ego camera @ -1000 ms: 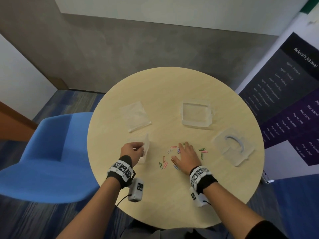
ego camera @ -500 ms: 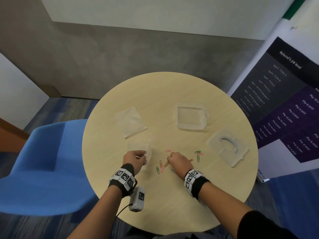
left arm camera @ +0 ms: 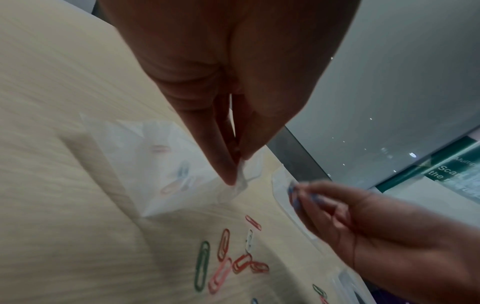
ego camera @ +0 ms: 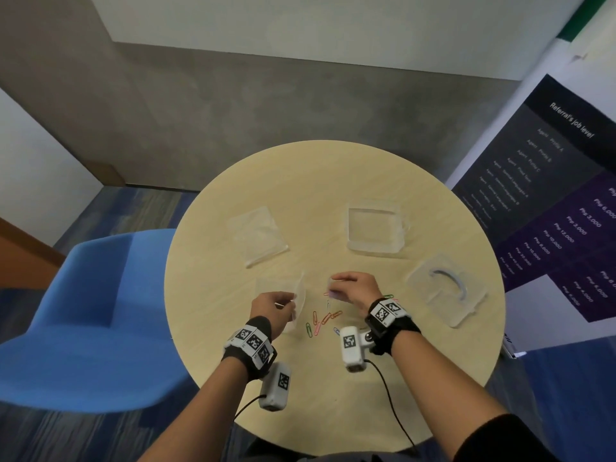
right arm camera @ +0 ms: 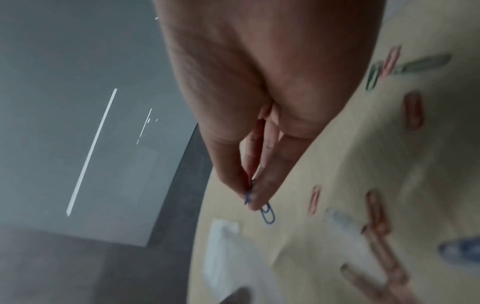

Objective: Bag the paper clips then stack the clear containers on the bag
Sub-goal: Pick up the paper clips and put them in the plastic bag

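1. The round pale wooden surface (ego camera: 333, 181) carries everything; both hands work over its near half
2. A blue chair (ego camera: 83, 311) stands beyond the surface edge, out past the left hand
3. A clear square container (ego camera: 375, 230) sits well beyond the right hand; a second clear container with a curved grey piece inside (ego camera: 446, 290) lies out past the right hand's outer side
4. A flat spare clear bag (ego camera: 256, 236) lies beyond the left hand
5. The left hand (ego camera: 271, 306) pinches the rim of the open clear bag (ego camera: 283, 288), fingers and thumb closed on the plastic; a few clips already show inside it in the left wrist view
6. The right hand (ego camera: 355, 290) hovers just beside the bag mouth, fingertips pinching a blue paper clip (right arm camera: 267, 214)
7. The loose paper clips (ego camera: 320, 321), red, pink, green and white, lie scattered on the surface between the two wrists, near the bag
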A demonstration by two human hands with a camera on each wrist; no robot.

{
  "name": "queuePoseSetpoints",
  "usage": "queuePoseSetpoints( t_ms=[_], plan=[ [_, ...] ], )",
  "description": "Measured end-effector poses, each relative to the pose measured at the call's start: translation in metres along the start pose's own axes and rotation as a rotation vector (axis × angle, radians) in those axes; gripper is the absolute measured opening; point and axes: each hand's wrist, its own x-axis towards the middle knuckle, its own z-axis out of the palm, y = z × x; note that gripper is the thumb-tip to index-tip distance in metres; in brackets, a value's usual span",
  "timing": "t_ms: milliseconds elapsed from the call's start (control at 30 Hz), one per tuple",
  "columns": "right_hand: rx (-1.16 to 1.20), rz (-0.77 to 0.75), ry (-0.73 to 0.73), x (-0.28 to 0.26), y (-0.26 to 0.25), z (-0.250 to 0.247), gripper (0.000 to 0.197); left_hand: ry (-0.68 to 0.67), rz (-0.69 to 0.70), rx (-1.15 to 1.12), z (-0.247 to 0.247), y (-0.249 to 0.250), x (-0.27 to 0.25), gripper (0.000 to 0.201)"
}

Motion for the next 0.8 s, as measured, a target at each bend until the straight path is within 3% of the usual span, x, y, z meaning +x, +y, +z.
queuePoseSetpoints(
  t_ms=[67, 133, 267, 367, 533, 700, 800],
  plan=[
    [0.132, 0.029, -0.117, -0.009, -0.003, 0.016, 0.016, -0.007, 0.009, -0.001, 0.005, 0.003, 0.0, 0.025],
    [0.082, 0.008, -0.162, -0.017, -0.003, 0.03, 0.017, -0.011, 0.028, 0.011, 0.008, 0.007, 0.0, 0.026],
    [-0.363, -0.127, -0.018, -0.016, 0.007, 0.045, 0.018, -0.002, 0.054, 0.007, 0.011, 0.011, -0.001, 0.024],
    [-0.524, -0.149, 0.012, -0.012, 0.01, 0.05, 0.01, -0.018, 0.067, 0.011, 0.011, 0.013, -0.002, 0.021],
    [-0.584, -0.129, -0.035, -0.014, 0.004, 0.052, 0.029, -0.011, 0.058, 0.002, 0.008, 0.013, 0.0, 0.022],
    [-0.623, -0.253, -0.094, -0.022, 0.002, 0.048, 0.021, 0.0, 0.045, 0.021, 0.005, 0.013, 0.003, 0.023],
    [-0.51, -0.279, -0.123, -0.015, -0.001, 0.024, 0.018, 0.02, 0.018, 0.029, -0.004, 0.01, 0.006, 0.024]
  ],
)
